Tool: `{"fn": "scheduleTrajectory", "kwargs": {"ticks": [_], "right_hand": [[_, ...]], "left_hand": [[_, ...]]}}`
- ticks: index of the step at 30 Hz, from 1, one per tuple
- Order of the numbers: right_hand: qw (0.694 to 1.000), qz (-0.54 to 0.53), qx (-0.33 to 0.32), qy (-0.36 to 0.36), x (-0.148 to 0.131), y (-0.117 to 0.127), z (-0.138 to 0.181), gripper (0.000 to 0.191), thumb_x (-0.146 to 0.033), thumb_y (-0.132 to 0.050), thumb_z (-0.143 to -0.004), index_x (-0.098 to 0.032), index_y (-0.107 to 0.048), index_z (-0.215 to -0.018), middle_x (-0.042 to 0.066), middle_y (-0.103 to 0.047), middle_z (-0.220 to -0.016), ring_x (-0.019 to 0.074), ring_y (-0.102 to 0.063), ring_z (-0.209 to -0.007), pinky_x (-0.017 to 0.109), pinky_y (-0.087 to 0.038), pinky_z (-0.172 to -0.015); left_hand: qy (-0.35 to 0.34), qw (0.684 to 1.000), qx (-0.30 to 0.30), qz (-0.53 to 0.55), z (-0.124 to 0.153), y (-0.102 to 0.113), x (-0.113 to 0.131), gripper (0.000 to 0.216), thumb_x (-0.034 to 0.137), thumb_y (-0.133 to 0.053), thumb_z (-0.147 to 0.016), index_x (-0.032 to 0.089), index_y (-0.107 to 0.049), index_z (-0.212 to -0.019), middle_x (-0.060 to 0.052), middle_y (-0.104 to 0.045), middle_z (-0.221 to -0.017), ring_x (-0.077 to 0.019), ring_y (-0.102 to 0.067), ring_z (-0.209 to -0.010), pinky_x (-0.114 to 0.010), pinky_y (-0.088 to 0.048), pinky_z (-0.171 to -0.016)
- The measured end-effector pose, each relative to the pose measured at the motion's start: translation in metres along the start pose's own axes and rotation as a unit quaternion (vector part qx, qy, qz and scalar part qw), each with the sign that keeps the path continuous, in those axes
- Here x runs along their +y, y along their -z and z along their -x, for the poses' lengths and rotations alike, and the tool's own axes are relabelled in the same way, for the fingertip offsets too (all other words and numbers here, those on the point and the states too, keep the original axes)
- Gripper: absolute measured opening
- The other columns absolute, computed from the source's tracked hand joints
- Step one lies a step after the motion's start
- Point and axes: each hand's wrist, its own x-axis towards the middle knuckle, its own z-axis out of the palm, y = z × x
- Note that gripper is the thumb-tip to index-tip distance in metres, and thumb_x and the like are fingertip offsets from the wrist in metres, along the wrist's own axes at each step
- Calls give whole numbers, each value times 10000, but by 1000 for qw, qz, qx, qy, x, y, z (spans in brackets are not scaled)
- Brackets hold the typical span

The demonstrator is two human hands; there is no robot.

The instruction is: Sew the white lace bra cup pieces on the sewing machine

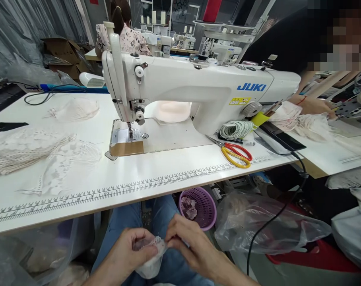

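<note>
Over my lap, below the table edge, my left hand and my right hand both pinch a small white lace-edged fabric piece. The fingers of both hands are closed on it, thumbs meeting at the lace trim. Blue jeans show underneath. A white JUKI sewing machine stands on the white table ahead, its needle over the plate at the left of centre. Neither hand touches the machine.
White lace pieces lie on the table's left. Red and yellow scissors and a coil of white cord lie to the right. A purple basket and clear plastic bags sit on the floor. Another person's hand works at right.
</note>
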Motion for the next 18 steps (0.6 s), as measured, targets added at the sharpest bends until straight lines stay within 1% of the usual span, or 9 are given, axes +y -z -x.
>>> {"fn": "scheduleTrajectory", "kwargs": {"ticks": [3, 6, 8, 12, 14, 16, 18], "right_hand": [[998, 60, -16, 30, -6, -10, -7, 105, -188, -422, -939, -196, -527, -943, 37, -555, -875, 126, -518, -761, 230, -377, -637], [991, 124, -22, 51, -4, -18, -12, 127, -172, -387, -940, -194, -512, -940, 31, -547, -864, 123, -495, -720, 232, -346, -599], [987, 152, -26, 52, 0, -20, -12, 136, -149, -358, -925, -187, -488, -912, 35, -531, -849, 132, -474, -706, 242, -327, -583], [988, 151, -23, 12, 17, -15, -4, 120, -112, -352, -883, -188, -444, -886, 37, -495, -844, 145, -461, -715, 250, -325, -588], [991, 131, 2, -19, 30, -6, 3, 114, -131, -347, -902, -195, -435, -868, 32, -477, -831, 147, -456, -712, 252, -337, -601], [992, 114, 39, -46, 40, 3, 10, 147, -162, -318, -935, -197, -416, -832, 28, -456, -803, 150, -445, -704, 259, -349, -614], [991, 101, 65, -63, 42, 10, 15, 187, -191, -283, -963, -198, -406, -822, 26, -447, -789, 149, -443, -699, 262, -356, -619]], "left_hand": [[-14, 1000, -2, -8, -2, -2, -3, 528, 619, -715, -599, 101, -652, -679, 0, -478, -585, -121, -370, -562, -248, -256, -534], [-18, 1000, -5, -12, -2, -1, -6, 502, 598, -714, -612, 104, -649, -671, 11, -449, -578, -117, -349, -561, -244, -242, -527], [-17, 1000, 5, -22, -3, -1, -9, 498, 597, -715, -605, 106, -655, -662, 13, -445, -560, -116, -346, -546, -244, -240, -516], [-10, 999, 23, -23, -3, 0, -13, 513, 601, -717, -588, 101, -685, -701, -34, -549, -602, -141, -429, -564, -255, -304, -541], [0, 1000, 22, -17, -2, 1, -13, 527, 613, -712, -590, 102, -693, -718, -51, -577, -626, -152, -458, -578, -258, -324, -551], [10, 1000, 21, -16, -1, 3, -14, 541, 629, -707, -588, 104, -694, -718, -53, -578, -623, -155, -463, -577, -253, -326, -542], [11, 999, 23, -21, -1, 3, -13, 544, 637, -703, -588, 108, -694, -712, -51, -576, -625, -157, -463, -584, -246, -325, -537]]}}
